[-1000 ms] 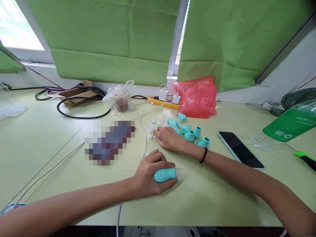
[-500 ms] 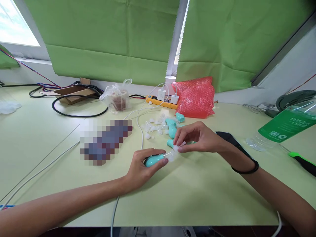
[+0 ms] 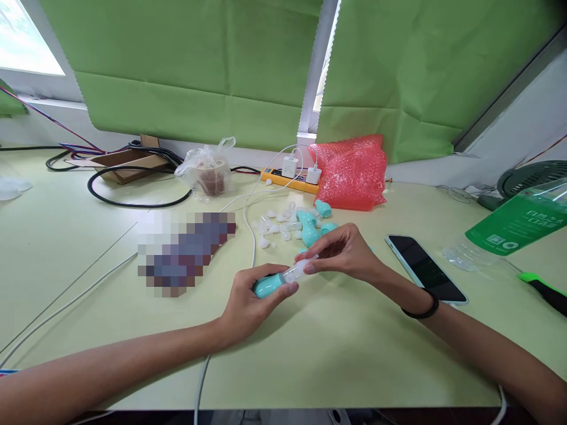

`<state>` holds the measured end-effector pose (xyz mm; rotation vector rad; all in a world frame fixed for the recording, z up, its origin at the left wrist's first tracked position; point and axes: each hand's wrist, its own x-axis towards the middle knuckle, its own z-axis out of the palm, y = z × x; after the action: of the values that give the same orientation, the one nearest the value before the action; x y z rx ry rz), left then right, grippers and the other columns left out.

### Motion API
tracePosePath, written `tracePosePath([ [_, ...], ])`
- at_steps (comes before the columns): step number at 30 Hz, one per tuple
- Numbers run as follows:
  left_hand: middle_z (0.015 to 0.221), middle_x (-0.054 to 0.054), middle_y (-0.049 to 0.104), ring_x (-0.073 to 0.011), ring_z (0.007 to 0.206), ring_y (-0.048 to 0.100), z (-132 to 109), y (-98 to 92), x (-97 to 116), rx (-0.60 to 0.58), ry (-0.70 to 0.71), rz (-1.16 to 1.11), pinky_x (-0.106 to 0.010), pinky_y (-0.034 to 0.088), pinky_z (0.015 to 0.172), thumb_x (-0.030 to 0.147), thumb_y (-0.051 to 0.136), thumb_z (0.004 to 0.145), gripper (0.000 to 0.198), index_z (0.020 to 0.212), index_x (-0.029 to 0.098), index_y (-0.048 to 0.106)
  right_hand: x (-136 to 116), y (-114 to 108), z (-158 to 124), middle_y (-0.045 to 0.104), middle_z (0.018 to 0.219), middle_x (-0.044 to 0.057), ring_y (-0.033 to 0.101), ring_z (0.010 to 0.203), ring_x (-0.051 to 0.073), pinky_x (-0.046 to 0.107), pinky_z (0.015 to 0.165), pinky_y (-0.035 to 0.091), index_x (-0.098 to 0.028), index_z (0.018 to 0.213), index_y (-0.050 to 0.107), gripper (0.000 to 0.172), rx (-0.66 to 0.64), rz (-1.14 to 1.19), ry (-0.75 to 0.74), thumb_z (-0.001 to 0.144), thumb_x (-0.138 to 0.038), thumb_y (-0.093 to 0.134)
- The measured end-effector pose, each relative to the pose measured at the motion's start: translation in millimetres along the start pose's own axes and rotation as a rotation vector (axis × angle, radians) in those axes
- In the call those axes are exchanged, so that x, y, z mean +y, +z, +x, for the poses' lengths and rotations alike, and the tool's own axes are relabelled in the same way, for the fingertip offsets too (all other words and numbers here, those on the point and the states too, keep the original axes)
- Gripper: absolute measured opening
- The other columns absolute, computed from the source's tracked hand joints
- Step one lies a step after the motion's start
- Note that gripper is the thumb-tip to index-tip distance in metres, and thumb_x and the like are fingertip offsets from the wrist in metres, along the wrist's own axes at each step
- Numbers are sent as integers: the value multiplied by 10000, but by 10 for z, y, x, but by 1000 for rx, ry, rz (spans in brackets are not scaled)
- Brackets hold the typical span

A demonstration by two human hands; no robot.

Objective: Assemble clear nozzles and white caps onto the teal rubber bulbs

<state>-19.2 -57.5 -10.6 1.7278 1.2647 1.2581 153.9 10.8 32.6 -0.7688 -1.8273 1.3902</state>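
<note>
**Both hands meet on a small teal bulb and its clear tip**

The pale green tabletop (image 3: 354,354) spreads matte and flat under both hands. Beyond the right hand (image 3: 348,254) slumps a crinkled pink bubble-wrap bag (image 3: 349,174), and to that hand's right lies a glossy phone (image 3: 423,267).

The left hand (image 3: 245,301) is closed around a smooth teal bulb (image 3: 267,286), close to the tabletop. The right hand pinches the clear tip (image 3: 297,271) at the bulb's mouth.

Both pieces look light. The bulb is probably soft and best gripped round its belly. The tip looks slick and easily dropped.

Loose teal pieces (image 3: 309,227) and spare clear tips (image 3: 272,225) lie just beyond the fingers.
</note>
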Motion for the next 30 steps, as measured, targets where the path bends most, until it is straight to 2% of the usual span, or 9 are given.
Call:
tracePosePath([
  [4,571,11,557,-73,468,439,13,7,12,-2,-90,-61,-174,370,445,361,588,689,247,772,131,621,113,78,5,692,699,-17,654,659,137,197,600,546,-218,605,671,112,81,125,27,535,-147,723],
  [11,506,38,443,-58,444,375,37,-17,43,-51,-159,-163,-172,329,437,370,545,727,250,701,125,585,175,205,-26,690,686,-2,641,624,126,221,605,548,-194,604,661,101,275,156,25,532,-182,731],
  [21,556,26,512,-72,489,415,12,8,18,15,-136,-48,-173,358,481,371,560,714,249,780,137,610,158,352,-75,640,606,-22,602,524,97,235,546,566,-156,520,570,192,437,254,91,515,-251,737],
  [25,557,24,519,-79,505,428,19,11,22,19,-115,-22,-177,366,493,371,565,708,246,781,141,611,155,414,-110,619,585,-26,602,536,109,242,552,562,-175,518,541,220,508,189,12,488,-233,751],
  [30,508,25,471,-76,466,398,28,-3,34,-28,-127,-88,-182,342,445,388,555,710,272,743,124,610,203,439,-147,617,587,-12,637,649,170,272,564,548,-206,523,507,219,544,78,-140,548,-225,724],
])
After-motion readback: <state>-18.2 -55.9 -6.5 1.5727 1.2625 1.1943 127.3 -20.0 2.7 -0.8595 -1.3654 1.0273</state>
